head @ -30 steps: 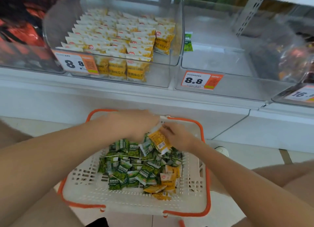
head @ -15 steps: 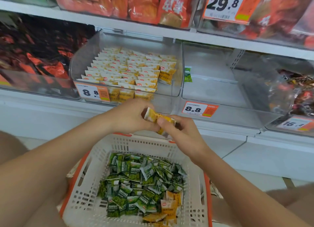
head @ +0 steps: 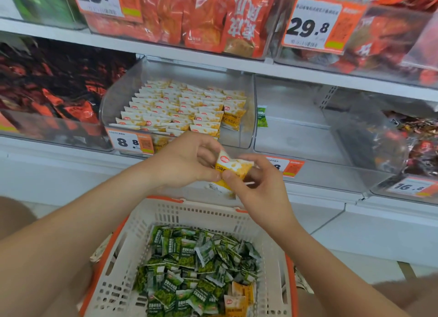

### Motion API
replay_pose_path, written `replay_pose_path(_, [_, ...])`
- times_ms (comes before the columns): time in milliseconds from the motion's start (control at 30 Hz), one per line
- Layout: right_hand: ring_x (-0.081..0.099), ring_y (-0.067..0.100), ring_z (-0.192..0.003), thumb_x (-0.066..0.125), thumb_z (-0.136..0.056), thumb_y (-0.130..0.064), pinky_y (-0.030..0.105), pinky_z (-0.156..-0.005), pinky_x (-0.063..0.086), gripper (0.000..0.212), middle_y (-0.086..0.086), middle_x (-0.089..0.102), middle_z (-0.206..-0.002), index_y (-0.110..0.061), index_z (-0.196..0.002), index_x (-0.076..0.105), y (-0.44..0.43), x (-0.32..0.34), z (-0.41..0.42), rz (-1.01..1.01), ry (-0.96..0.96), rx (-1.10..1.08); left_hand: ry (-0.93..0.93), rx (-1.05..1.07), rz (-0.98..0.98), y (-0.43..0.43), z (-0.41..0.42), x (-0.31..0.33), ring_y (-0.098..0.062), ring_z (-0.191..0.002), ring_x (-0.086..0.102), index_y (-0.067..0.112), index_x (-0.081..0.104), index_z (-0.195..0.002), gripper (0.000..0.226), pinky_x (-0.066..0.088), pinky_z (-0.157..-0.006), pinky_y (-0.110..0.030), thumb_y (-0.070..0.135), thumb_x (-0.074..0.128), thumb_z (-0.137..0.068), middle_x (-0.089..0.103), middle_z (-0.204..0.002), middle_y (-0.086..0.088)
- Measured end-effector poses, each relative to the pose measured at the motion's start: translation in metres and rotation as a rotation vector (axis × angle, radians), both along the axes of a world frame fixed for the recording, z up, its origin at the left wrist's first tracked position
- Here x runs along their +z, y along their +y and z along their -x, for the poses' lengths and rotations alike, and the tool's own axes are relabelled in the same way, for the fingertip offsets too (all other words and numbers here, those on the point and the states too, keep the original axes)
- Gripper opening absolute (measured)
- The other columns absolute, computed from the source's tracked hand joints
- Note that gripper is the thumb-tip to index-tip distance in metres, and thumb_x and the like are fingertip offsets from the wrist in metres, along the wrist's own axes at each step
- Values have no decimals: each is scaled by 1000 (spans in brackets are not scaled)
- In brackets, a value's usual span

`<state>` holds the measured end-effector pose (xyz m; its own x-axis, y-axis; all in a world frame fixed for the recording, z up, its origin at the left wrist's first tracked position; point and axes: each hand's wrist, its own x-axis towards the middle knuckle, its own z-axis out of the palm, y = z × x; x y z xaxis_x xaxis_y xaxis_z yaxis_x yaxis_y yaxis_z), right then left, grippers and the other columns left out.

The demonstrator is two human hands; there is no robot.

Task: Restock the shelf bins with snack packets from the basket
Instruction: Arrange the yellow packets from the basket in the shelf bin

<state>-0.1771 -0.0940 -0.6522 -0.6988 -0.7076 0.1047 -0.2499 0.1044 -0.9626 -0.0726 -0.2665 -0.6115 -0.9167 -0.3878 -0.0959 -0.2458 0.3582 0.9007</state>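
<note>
Holds a bunch of yellow packets in front of the shelf, above the far rim of the white basket and just below the second bin. Grips it with both hands: left hand curled round its left side, right hand pinching its right side, thumb on the front face. Makes out at least two packets in the bunch, one facing the camera and one hanging beneath; cannot tell the exact number.

Faces four clear bins on the middle shelf. In the first bin: dark red-and-black bags. In the second: yellow rows standing tidily, too many to count. In the third bin: one green packet, upright against the left wall. In the fourth bin: dark mixed packs, blurred.

In the basket: a heap of green packets, too many to count, plus about three loose yellow packets at the near right corner.

Five price tags in view: two reading 29.8 on the top shelf, one 8.8 on the second bin, one partly hidden behind the right hand, one 16.8 at far right.
</note>
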Motion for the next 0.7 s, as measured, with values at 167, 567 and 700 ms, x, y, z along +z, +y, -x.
replay_pose_path(167, [66,4,-64,84,-84,-29,25,-60,52,23,-18,72,-79,-30,-104,73,-12,24,17,-71,420,-62,100,24,196,-8,6,8,-9,-80,74,20,70,-105,35,60,-77,-28,13,91,-78,77,-88,3])
replay_pose_path(567, [62,37,-108,63,-86,-2,40,-87,45,25,13,69,-107,-15,-107,65,-126,73,73,-813,1342,-54,-140,120,888,-47,19,8,-24,-65,53,17,56,-62,46,44,-59,-36,36,58,-103,53,-62,2])
replay_pose_path(700, [62,34,-118,62,-94,-10,43,-107,39,33,12,62,-127,-16,-127,59,-161,67,92,-1018,1350,41,-148,87,853,-53,21,9,-21,-66,54,15,60,-63,47,50,-60,-37,39,59,-103,55,-61,2])
